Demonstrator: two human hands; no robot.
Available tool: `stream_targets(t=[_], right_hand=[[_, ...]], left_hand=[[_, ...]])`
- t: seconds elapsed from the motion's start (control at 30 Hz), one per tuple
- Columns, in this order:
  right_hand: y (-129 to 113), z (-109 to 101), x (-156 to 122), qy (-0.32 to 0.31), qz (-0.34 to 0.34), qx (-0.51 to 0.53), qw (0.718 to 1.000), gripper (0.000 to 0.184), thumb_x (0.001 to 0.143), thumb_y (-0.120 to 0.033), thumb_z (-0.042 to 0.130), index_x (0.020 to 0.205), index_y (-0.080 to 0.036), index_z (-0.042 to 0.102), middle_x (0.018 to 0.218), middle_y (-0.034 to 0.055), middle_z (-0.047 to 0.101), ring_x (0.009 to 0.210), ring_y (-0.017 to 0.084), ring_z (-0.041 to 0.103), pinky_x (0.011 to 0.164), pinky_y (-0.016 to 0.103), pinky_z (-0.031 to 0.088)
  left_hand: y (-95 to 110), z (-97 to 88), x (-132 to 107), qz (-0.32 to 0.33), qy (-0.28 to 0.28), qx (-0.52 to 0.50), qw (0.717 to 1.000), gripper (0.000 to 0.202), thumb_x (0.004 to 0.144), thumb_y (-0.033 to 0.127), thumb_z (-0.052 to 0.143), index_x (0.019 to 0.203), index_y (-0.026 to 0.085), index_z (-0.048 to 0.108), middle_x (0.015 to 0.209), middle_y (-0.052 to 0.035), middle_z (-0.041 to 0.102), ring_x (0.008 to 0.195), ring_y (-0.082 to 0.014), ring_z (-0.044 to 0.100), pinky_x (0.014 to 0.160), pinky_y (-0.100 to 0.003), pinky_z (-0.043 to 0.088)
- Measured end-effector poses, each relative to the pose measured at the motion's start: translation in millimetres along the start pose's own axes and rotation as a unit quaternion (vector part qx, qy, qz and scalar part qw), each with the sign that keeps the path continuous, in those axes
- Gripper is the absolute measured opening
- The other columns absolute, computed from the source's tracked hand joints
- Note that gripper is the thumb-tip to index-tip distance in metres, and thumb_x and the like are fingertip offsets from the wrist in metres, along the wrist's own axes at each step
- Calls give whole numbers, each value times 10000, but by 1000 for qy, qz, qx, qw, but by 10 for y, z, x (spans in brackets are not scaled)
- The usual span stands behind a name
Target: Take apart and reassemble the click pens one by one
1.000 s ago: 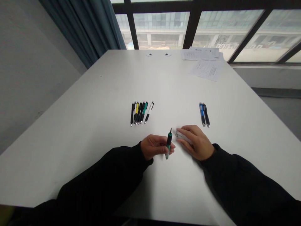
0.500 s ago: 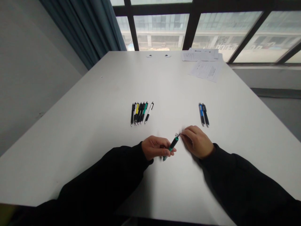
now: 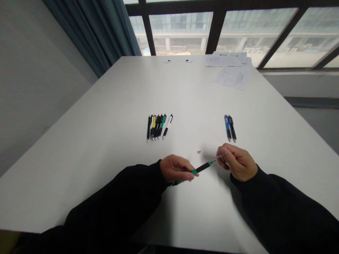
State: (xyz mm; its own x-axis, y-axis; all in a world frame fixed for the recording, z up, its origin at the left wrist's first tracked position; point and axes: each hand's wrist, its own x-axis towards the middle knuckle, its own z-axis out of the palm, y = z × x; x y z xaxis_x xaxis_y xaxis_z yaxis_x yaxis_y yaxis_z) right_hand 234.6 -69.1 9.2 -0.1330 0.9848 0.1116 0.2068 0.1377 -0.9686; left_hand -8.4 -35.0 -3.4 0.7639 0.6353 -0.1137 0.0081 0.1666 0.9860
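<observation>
Lower centre: right hand (image 3: 238, 163) shifted rightward, pinching thin rod (image 3: 218, 157) at tip of green pen (image 3: 202, 167); left hand (image 3: 176, 168) grips pen; rod likely part-drawn.

Forward-and-down head view across white table (image 3: 106, 116)

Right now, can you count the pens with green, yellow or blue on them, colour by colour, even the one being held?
Green: 2, the held green pen in the left hand and the lying green pen
Yellow: 1, the yellow pen
Blue: 1, the blue pen
Total: 4
</observation>
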Motion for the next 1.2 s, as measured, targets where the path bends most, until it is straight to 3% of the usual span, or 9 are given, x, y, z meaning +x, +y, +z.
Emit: stream_targets(t=[0.2, 0.43, 0.63, 0.8, 1.03, 1.13, 1.2], right_hand=[[-133, -6, -53, 13, 8, -16, 1000, 426, 968, -440, 420, 623, -193, 458, 519, -19, 469, 426, 89, 388, 419, 250, 290], [-111, -19, -58, 6, 5, -42, 999, 411, 977, -418, 407, 642, -190, 474, 528, -16, 486, 434, 91, 410, 434, 248, 313], [-65, -43, -42, -57, -42, -92, 993, 358, 990, -326, 388, 676, -188, 488, 518, -31, 483, 441, 85, 414, 458, 235, 341], [-103, -32, -35, -44, -69, -136, 987, 287, 953, -283, 476, 684, -188, 509, 544, -23, 526, 459, 88, 444, 473, 234, 364], [-128, -24, -27, -22, -107, -156, 982, 90, 910, -207, 555, 834, -187, 598, 622, -10, 587, 530, 104, 528, 523, 236, 428], [-131, -26, -37, -39, -135, -159, 977, 54, 898, -193, 578, 887, -191, 631, 689, 8, 612, 589, 115, 567, 577, 250, 460], [-113, -26, -40, -58, -150, -134, 978, 126, 898, -220, 584, 1010, -196, 635, 735, 22, 624, 631, 133, 587, 609, 272, 479]], left_hand=[[-46, -19, 7, -1, -6, -4, 1000, 272, 689, 303, 773, 850, 84, 765, 648, -72, 650, 511, -86, 517, 464, -202, 373], [-63, -49, 13, 14, -14, 30, 999, 292, 693, 330, 768, 853, 86, 769, 627, -64, 625, 502, -84, 484, 454, -211, 344], [-57, -56, 21, 7, -14, 47, 999, 330, 690, 370, 766, 853, 83, 769, 624, -69, 623, 514, -93, 483, 452, -213, 346], [-53, -47, 30, -3, -6, 43, 999, 327, 684, 363, 770, 848, 81, 770, 630, -73, 635, 512, -89, 483, 457, -209, 352], [-20, -24, 33, -5, -1, 28, 1000, 300, 695, 342, 761, 854, 88, 767, 653, -75, 657, 545, -100, 531, 484, -209, 395], [-4, -18, 36, -22, 2, 20, 1000, 332, 703, 361, 759, 884, 83, 760, 677, -77, 665, 522, -95, 538, 471, -208, 407], [-5, -15, 36, -29, -1, 7, 1000, 347, 703, 367, 764, 892, 75, 757, 687, -81, 665, 509, -96, 541, 452, -209, 410]])
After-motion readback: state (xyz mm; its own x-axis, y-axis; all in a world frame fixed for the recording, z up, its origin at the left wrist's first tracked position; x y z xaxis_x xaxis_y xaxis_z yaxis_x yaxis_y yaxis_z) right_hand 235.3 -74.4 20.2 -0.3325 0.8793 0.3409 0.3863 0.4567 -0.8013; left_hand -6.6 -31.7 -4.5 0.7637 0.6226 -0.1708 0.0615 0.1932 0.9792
